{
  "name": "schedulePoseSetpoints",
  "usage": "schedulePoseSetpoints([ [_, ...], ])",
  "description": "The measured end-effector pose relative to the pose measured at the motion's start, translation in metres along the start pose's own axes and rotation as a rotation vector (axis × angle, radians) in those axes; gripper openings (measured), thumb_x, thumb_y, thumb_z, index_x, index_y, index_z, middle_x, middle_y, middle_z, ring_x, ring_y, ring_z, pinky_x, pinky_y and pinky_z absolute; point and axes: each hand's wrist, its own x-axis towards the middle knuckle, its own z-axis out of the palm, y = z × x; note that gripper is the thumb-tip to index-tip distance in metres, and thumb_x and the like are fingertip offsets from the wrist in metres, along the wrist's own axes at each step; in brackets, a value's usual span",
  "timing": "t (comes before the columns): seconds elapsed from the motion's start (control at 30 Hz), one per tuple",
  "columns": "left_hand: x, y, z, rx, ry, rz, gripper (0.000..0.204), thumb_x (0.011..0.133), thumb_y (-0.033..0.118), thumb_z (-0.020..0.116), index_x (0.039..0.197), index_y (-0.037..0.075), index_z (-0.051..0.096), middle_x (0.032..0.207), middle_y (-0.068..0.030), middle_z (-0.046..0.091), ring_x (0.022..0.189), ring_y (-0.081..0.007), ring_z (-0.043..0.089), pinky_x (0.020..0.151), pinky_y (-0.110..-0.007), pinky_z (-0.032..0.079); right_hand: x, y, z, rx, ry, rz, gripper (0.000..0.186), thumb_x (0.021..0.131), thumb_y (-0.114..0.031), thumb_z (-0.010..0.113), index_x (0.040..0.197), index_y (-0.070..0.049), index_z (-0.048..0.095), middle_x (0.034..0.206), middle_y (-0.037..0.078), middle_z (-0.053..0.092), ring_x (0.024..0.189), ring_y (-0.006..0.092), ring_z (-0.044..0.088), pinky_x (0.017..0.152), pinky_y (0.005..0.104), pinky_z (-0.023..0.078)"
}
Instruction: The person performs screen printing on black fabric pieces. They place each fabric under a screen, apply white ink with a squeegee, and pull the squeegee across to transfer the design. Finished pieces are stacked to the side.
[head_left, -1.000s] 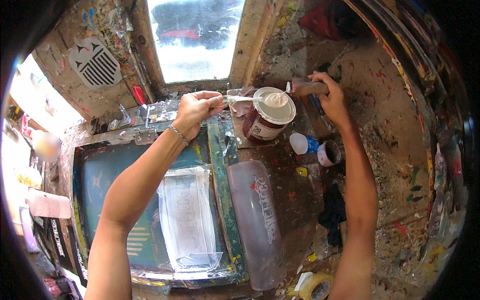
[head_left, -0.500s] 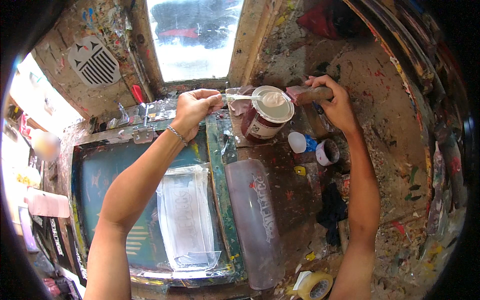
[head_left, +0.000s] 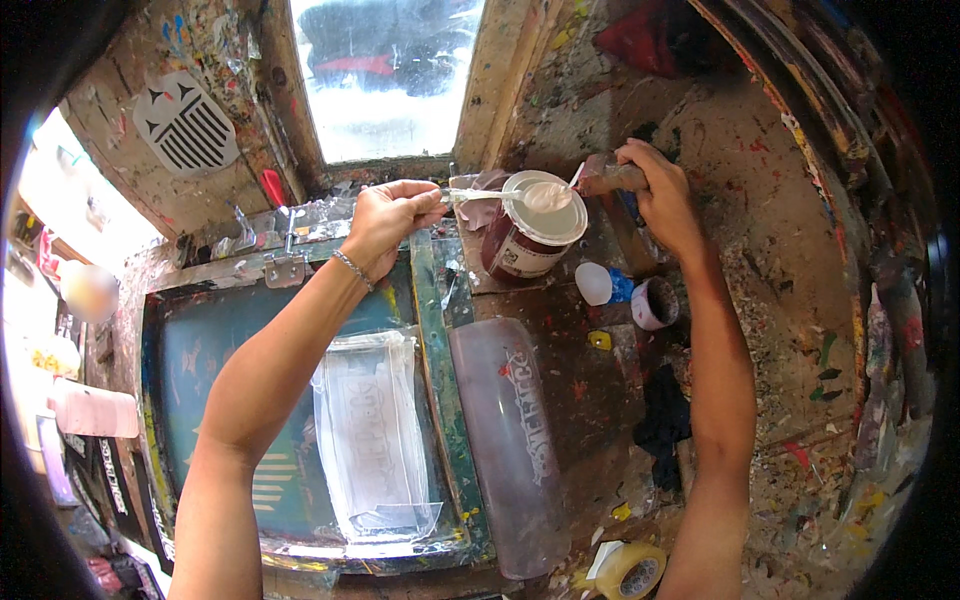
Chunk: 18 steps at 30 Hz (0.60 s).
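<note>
My left hand (head_left: pixel 392 225) pinches the handle of a pale spoon (head_left: pixel 480 195). Its bowl is heaped with pinkish-cream paste (head_left: pixel 547 197) and hangs over the mouth of a dark red can (head_left: pixel 515 255) with a white rim. My right hand (head_left: pixel 660 195) is wrapped round the handle of a small squeegee (head_left: pixel 608 180), stained brownish pink. The squeegee's pale edge is tilted up by the can's right rim, close to the spoon's bowl. Whether edge and spoon touch, I cannot tell.
A hinged printing screen (head_left: pixel 430 390) lies left, its mesh partly masked by clear tape (head_left: pixel 375 480). Beside it rests a translucent printed sheet (head_left: pixel 505 450). Around the bench are a small white cup (head_left: pixel 593 285), a tape ring (head_left: pixel 655 304), a black cloth (head_left: pixel 662 425) and a yellowish tape roll (head_left: pixel 637 572).
My right hand has turned the squeegee, so its pale edge now stands more upright beside the can, and the hand has shifted slightly. The left hand and spoon have barely moved.
</note>
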Motion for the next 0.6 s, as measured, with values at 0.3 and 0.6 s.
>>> schedulePoseSetpoints([
  [0.3, -0.005, 0.005, 0.0, 0.016, 0.042, -0.044, 0.016, 0.096, 0.003, 0.073, 0.109, -0.008, 0.071, 0.099, -0.0146, 0.076, 0.087, -0.0191, 0.076, 0.082, -0.03, 0.065, -0.017, -0.017, 0.001, 0.292, 0.103, 0.479, 0.035, 0.086, 0.007, 0.073, 0.117, -0.006, 0.063, 0.112, 0.011, 0.071, 0.112, 0.0241, 0.068, 0.095, 0.0368, 0.051],
  [0.6, -0.003, -0.003, 0.001, -0.13, 0.045, -0.142, 0.015, 0.094, 0.005, 0.071, 0.104, -0.006, 0.072, 0.098, -0.0146, 0.076, 0.088, -0.0224, 0.075, 0.084, -0.035, 0.064, -0.05, -0.004, 0.022, 0.519, 0.225, 0.627, 0.04, 0.084, -0.002, 0.083, 0.117, -0.009, 0.064, 0.11, 0.006, 0.072, 0.103, 0.0189, 0.067, 0.093, 0.0351, 0.052],
])
